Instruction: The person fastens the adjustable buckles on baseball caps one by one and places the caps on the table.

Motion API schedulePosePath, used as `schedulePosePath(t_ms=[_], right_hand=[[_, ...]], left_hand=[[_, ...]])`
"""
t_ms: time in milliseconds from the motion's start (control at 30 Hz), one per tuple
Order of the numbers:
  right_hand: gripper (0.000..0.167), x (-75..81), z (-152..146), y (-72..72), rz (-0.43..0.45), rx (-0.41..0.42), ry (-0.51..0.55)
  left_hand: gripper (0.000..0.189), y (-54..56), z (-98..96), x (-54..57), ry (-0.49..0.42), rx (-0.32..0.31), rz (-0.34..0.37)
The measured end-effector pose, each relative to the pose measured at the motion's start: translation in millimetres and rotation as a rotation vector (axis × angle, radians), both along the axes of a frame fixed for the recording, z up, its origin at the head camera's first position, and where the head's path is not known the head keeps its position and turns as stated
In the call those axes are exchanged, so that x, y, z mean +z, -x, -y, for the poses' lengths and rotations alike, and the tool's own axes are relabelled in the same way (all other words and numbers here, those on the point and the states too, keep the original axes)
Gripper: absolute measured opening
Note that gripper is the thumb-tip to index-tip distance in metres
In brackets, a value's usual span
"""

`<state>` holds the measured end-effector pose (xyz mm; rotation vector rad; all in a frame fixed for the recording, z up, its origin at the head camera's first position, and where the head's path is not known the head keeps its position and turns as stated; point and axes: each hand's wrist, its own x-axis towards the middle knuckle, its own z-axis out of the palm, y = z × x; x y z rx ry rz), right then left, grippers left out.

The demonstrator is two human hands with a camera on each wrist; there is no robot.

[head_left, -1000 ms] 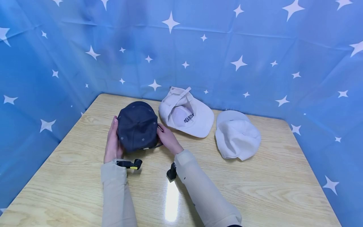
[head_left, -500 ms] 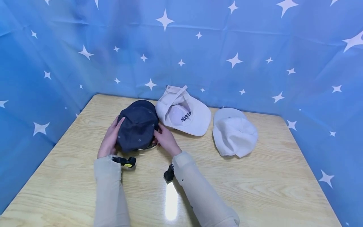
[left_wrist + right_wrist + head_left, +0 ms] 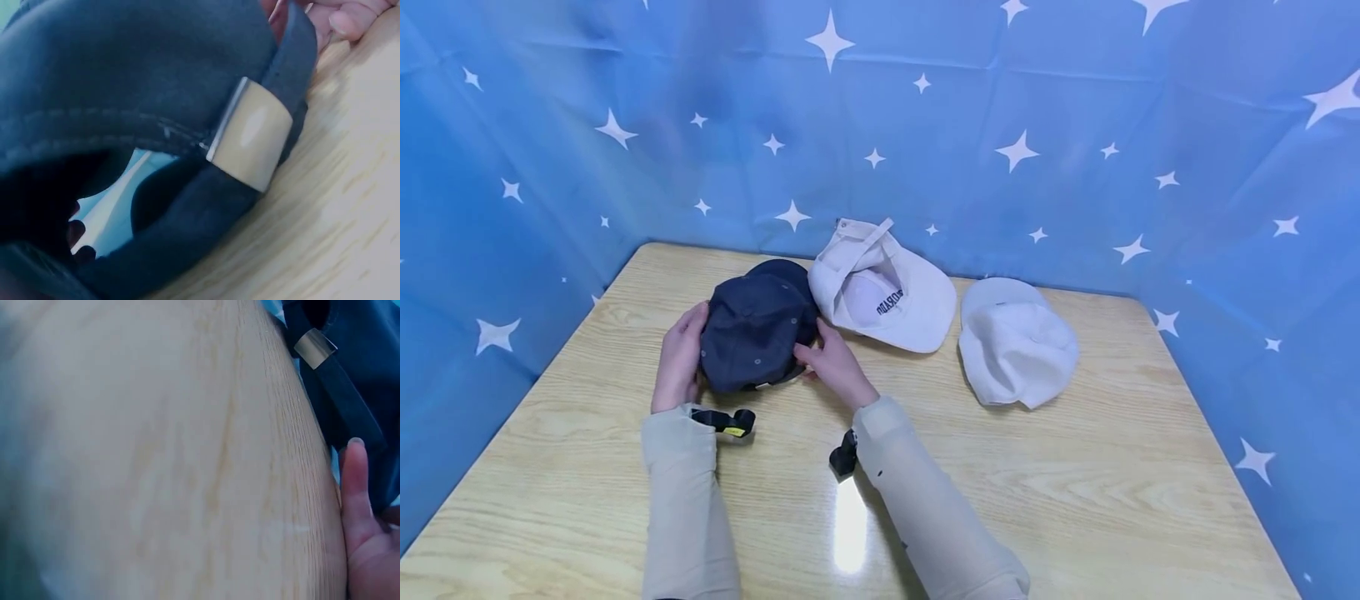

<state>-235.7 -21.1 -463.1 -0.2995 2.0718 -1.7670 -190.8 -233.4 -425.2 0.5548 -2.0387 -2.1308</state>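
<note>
A navy baseball cap sits crown up at the left of the table, its brim pointing to the back. My left hand holds the cap's left side, and dark fingertips show through its back opening in the left wrist view. On the cap's right edge my right hand pinches the fabric, with the thumb by the back strap. A metal buckle is on that strap, close over the tabletop. The rest of the fingers are largely hidden by the cap.
Just right of the navy cap, a white cap with dark lettering lies tipped with its inside showing. Farther right is another white cap, crown up and crumpled. A blue star-patterned curtain hangs behind the wooden table.
The navy cap has turned slightly, its brim swinging toward the right. The left hand has shifted along the cap's side, and the right thumb has moved onto its edge. The view has shifted a little.
</note>
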Motion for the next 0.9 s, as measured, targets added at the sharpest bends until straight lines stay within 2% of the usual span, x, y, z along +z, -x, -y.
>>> schedulePosePath(t_ms=[167,267,333,400,467,600,667,733,833,900], right_hand=[[0.076,7.5,-3.4,-4.0,0.034,0.027,-0.012],[0.076,8.8,-5.8,-5.9,0.065,0.049,0.033],[0.075,9.0,-6.8,-6.7,0.089,0.058,0.075],[0.074,4.9,-6.9,-5.5,0.093,0.053,0.096],[0.072,3.8,-6.7,-5.5,0.091,0.045,0.117],[0.065,1.7,-6.3,-5.9,0.074,0.011,0.166],[0.062,0.6,-6.8,-6.4,0.075,-0.016,0.184],[0.060,-0.3,-8.0,-7.3,0.080,-0.046,0.203],[0.060,-2.0,-10.9,-9.1,0.077,-0.075,0.222],[0.060,-3.1,-14.4,-11.3,0.081,-0.084,0.243]], left_hand=[[0.063,-1.5,3.0,3.8,0.000,-0.063,-0.027],[0.063,0.4,2.3,5.5,0.066,-0.043,-0.019],[0.061,0.9,0.1,9.6,0.076,0.004,-0.049],[0.056,0.3,-3.3,16.2,0.053,0.062,-0.131],[0.050,-0.9,-7.0,22.7,-0.028,0.098,-0.277],[0.039,-4.9,-15.3,37.0,-0.186,0.108,-0.567],[0.037,-6.7,-20.4,44.0,-0.278,0.068,-0.673],[0.036,-7.6,-27.6,50.2,-0.360,-0.004,-0.740],[0.038,-7.2,-43.1,57.0,-0.428,-0.154,-0.749],[0.039,-5.1,-55.3,58.2,-0.397,-0.249,-0.722]])
